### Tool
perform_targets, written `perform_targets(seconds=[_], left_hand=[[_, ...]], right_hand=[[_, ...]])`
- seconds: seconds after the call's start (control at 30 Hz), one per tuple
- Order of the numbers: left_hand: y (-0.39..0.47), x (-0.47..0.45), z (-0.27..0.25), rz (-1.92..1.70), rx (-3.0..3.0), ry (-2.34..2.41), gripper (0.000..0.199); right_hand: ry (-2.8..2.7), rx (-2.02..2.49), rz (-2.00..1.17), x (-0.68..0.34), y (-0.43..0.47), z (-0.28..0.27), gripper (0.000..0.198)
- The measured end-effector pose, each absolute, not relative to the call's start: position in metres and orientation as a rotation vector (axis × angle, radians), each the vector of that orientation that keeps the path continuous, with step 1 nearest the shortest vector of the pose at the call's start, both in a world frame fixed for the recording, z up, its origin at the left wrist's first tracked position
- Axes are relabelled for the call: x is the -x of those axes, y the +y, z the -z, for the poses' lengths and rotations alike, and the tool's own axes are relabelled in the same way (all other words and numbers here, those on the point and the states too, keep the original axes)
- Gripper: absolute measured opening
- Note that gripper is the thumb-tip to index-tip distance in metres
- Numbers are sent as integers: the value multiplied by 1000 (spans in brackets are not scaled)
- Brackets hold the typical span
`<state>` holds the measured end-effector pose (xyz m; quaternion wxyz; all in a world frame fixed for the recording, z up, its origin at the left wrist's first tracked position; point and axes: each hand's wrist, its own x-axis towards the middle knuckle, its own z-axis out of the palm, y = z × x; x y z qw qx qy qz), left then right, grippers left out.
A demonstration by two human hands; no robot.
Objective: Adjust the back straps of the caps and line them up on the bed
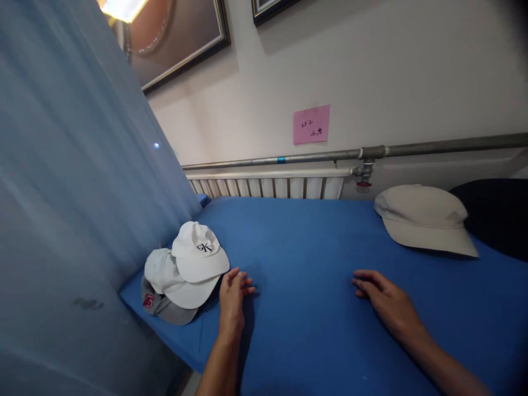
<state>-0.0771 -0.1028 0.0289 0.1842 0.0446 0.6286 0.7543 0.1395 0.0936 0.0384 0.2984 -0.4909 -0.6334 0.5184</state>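
Note:
My left hand (pixel 233 300) is over the blue-covered surface, just right of a stack of caps, with its fingers apart and nothing held. Top of that stack is a white baseball cap (pixel 193 247) with black "CK" letters. Beneath it lie a pale cap (pixel 161 270) and a grey cap (pixel 175 312) with a red patch, both partly covered. My right hand (pixel 385 302) is over the same surface, palm turned inward, fingers loosely curved and holding nothing. Beyond it sits a beige cap (pixel 421 212), its brim toward me. A black item (pixel 499 212), cut off by the frame, lies beside that cap.
The blue sheet (pixel 289 247) reaches back to a white radiator (pixel 280 187) under a metal pipe (pixel 313 158) with a valve (pixel 363 173). A blue curtain (pixel 82 165) hangs along the left. A pink note (pixel 311 125) and framed pictures are on the wall.

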Motion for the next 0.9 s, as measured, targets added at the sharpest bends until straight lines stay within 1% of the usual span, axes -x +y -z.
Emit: perform_targets(seconds=[0.1, 0.17, 0.23, 0.3, 0.37, 0.47, 0.6, 0.77, 0.9], left_hand=[[-131, 83, -40, -2255, -139, 1851, 30], [-151, 94, -46, -2379, -168, 2021, 28], [-169, 109, -50, -2441, -35, 2195, 28], [-183, 121, -52, -2529, 157, 2049, 31], [-193, 129, -52, -2546, 198, 1922, 26], [-198, 133, -54, -2535, 165, 1815, 21], [-189, 139, -63, -2484, 190, 1780, 25], [-157, 156, -75, -2299, 169, 1805, 22], [-124, 153, -82, -2220, 42, 1793, 26]], right_hand=[[-1693, 1283, -1387, -141, 97, -32, 34], [-1702, 1248, -1397, -142, 99, -27, 33], [-1704, 1222, -1407, -143, 100, -24, 32], [-1697, 1215, -1418, -144, 100, -23, 31], [-1686, 1207, -1430, -144, 100, -23, 28], [-1673, 1189, -1442, -143, 99, -25, 25], [-1661, 1172, -1432, -144, 99, -24, 20], [-1665, 1137, -1418, -146, 100, -19, 16], [-1665, 1106, -1426, -148, 101, -16, 16]])
